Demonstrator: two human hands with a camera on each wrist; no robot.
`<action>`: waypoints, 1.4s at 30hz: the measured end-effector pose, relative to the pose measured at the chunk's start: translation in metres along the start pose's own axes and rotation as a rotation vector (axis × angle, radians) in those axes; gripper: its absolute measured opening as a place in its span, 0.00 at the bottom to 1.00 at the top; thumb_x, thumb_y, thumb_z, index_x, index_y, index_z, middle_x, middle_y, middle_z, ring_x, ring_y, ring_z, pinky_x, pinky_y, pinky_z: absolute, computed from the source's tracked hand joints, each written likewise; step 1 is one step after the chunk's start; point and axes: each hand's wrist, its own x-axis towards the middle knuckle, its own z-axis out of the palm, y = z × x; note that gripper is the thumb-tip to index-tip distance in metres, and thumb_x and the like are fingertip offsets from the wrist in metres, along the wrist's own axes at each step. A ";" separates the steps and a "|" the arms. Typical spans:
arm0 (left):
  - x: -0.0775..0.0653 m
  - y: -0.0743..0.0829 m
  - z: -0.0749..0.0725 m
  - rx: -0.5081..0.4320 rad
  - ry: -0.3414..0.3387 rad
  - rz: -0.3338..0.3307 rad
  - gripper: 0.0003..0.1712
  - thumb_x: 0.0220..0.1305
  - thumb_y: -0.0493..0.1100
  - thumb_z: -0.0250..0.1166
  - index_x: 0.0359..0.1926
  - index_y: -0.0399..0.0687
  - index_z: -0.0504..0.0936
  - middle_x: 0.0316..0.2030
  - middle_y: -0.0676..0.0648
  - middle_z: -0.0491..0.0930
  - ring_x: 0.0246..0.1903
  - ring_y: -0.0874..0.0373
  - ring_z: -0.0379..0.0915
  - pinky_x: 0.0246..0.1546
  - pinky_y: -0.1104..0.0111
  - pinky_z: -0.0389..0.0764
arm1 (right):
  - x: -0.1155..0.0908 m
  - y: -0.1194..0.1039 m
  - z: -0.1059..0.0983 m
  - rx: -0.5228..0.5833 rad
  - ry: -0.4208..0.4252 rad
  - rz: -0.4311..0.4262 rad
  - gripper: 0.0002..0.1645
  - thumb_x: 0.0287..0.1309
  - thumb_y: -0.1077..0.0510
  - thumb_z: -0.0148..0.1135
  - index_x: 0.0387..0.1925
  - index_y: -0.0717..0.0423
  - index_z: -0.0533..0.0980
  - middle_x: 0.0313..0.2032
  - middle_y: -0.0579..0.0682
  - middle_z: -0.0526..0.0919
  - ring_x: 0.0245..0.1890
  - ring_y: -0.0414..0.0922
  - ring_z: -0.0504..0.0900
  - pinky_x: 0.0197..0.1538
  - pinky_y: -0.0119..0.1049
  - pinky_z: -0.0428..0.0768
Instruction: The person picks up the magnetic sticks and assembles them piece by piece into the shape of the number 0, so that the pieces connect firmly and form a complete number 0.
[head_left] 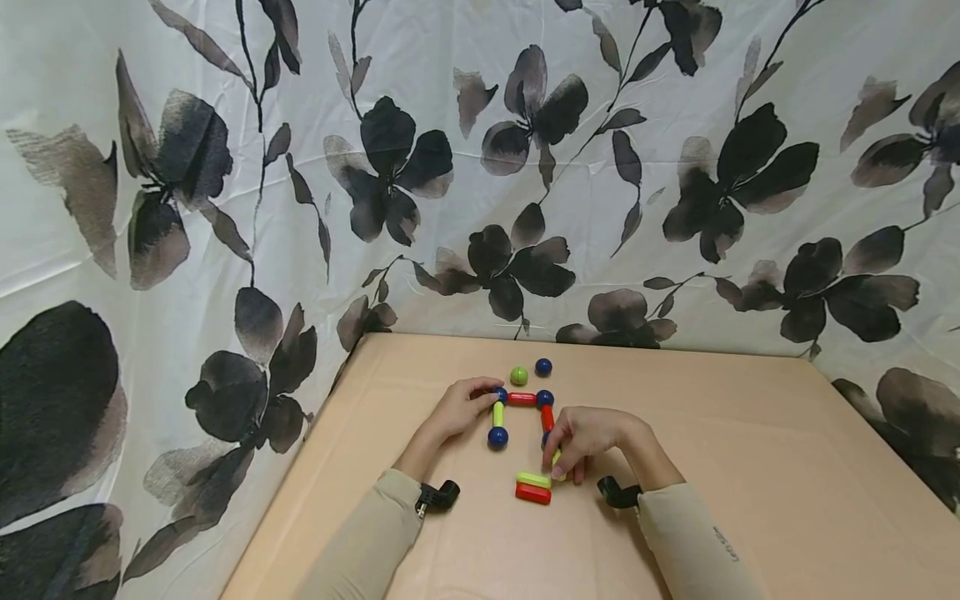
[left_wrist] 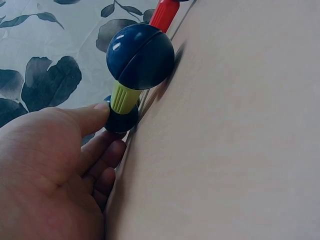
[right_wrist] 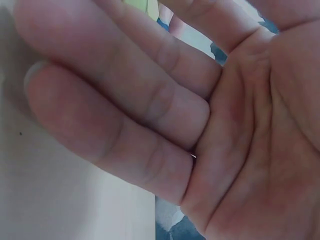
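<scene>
An open frame of building rods and balls lies on the table. A red rod (head_left: pixel 522 399) joins two blue balls at its far side. My left hand (head_left: pixel 461 407) pinches the far-left blue ball (left_wrist: pixel 122 121) between thumb and fingers. From that ball a yellow-green rod (head_left: pixel 498 414) runs to a near-left blue ball (head_left: pixel 497 437). Down the right side a second red rod (head_left: pixel 547 417) leads to a blue ball partly hidden by my right hand (head_left: pixel 596 437). That hand pinches a yellow-green rod (head_left: pixel 557 457) close to this ball. Its palm and fingers fill the right wrist view.
Beyond the frame sit a loose green ball (head_left: pixel 518 376) and a loose blue ball (head_left: pixel 543 367). A loose yellow-green rod (head_left: pixel 533 480) and a red rod (head_left: pixel 533 494) lie side by side, left of my right hand. Flowered cloth (head_left: pixel 465 192) hangs behind the table (head_left: pixel 720 433).
</scene>
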 end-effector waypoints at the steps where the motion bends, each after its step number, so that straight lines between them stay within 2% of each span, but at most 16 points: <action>1: 0.000 0.000 0.000 0.000 -0.001 0.000 0.19 0.77 0.44 0.61 0.64 0.48 0.83 0.60 0.48 0.84 0.64 0.50 0.75 0.69 0.51 0.72 | 0.000 0.000 0.000 -0.002 -0.001 -0.001 0.08 0.59 0.58 0.76 0.41 0.51 0.90 0.30 0.53 0.90 0.25 0.50 0.90 0.35 0.39 0.87; 9: 0.001 -0.002 0.001 0.022 0.007 0.005 0.18 0.77 0.45 0.62 0.63 0.51 0.84 0.59 0.50 0.84 0.64 0.51 0.75 0.69 0.52 0.72 | 0.001 -0.002 0.001 0.005 -0.002 0.001 0.08 0.59 0.58 0.77 0.42 0.51 0.90 0.30 0.53 0.91 0.26 0.53 0.91 0.37 0.44 0.88; 13: 0.001 -0.002 0.001 0.024 0.006 -0.005 0.18 0.77 0.46 0.62 0.63 0.53 0.84 0.59 0.51 0.84 0.64 0.52 0.75 0.70 0.53 0.72 | 0.000 -0.002 0.001 0.015 -0.001 0.000 0.09 0.58 0.59 0.77 0.42 0.52 0.90 0.30 0.54 0.91 0.25 0.52 0.90 0.36 0.42 0.88; 21: 0.001 -0.001 0.001 0.028 0.002 0.001 0.19 0.78 0.46 0.61 0.65 0.49 0.82 0.60 0.49 0.83 0.64 0.51 0.75 0.70 0.52 0.72 | 0.000 -0.001 0.002 0.044 0.007 0.031 0.11 0.58 0.61 0.77 0.44 0.51 0.90 0.30 0.55 0.91 0.22 0.48 0.89 0.31 0.36 0.86; 29: 0.000 -0.001 0.000 0.020 0.004 0.009 0.17 0.78 0.45 0.61 0.63 0.52 0.84 0.60 0.49 0.84 0.64 0.51 0.76 0.69 0.52 0.73 | 0.000 -0.005 0.001 0.028 0.035 0.033 0.14 0.58 0.59 0.77 0.47 0.50 0.90 0.30 0.56 0.91 0.22 0.51 0.89 0.31 0.38 0.86; 32: 0.000 -0.001 0.000 0.018 0.005 0.015 0.18 0.77 0.45 0.61 0.63 0.51 0.84 0.59 0.49 0.84 0.64 0.51 0.76 0.69 0.52 0.73 | -0.002 -0.002 -0.004 0.003 0.113 -0.013 0.16 0.60 0.57 0.76 0.50 0.51 0.89 0.27 0.55 0.89 0.20 0.49 0.86 0.29 0.35 0.85; 36: 0.001 -0.001 0.000 0.015 0.006 0.018 0.18 0.77 0.45 0.61 0.63 0.50 0.83 0.59 0.49 0.84 0.63 0.51 0.76 0.68 0.52 0.73 | 0.000 0.005 -0.013 -0.048 0.344 -0.103 0.16 0.64 0.55 0.73 0.51 0.55 0.87 0.21 0.50 0.81 0.17 0.43 0.76 0.23 0.31 0.75; 38: 0.001 -0.002 0.000 0.014 0.005 0.015 0.18 0.77 0.45 0.62 0.63 0.49 0.83 0.59 0.49 0.84 0.63 0.50 0.76 0.68 0.52 0.73 | 0.003 0.009 -0.016 -0.046 0.447 -0.117 0.16 0.66 0.54 0.71 0.52 0.56 0.86 0.22 0.49 0.77 0.18 0.43 0.72 0.22 0.31 0.71; 40: 0.001 -0.002 0.001 0.011 0.005 0.014 0.18 0.77 0.44 0.62 0.63 0.49 0.83 0.59 0.49 0.84 0.63 0.50 0.76 0.69 0.51 0.73 | 0.005 0.014 -0.016 -0.011 0.500 -0.110 0.18 0.68 0.53 0.68 0.55 0.56 0.85 0.24 0.50 0.78 0.19 0.44 0.72 0.22 0.31 0.70; 42: 0.001 -0.003 0.001 0.007 0.005 0.015 0.18 0.77 0.44 0.62 0.63 0.48 0.83 0.58 0.49 0.84 0.63 0.50 0.76 0.68 0.51 0.73 | 0.009 0.019 -0.016 0.023 0.505 -0.099 0.18 0.70 0.53 0.67 0.56 0.55 0.85 0.28 0.55 0.80 0.20 0.48 0.73 0.23 0.31 0.71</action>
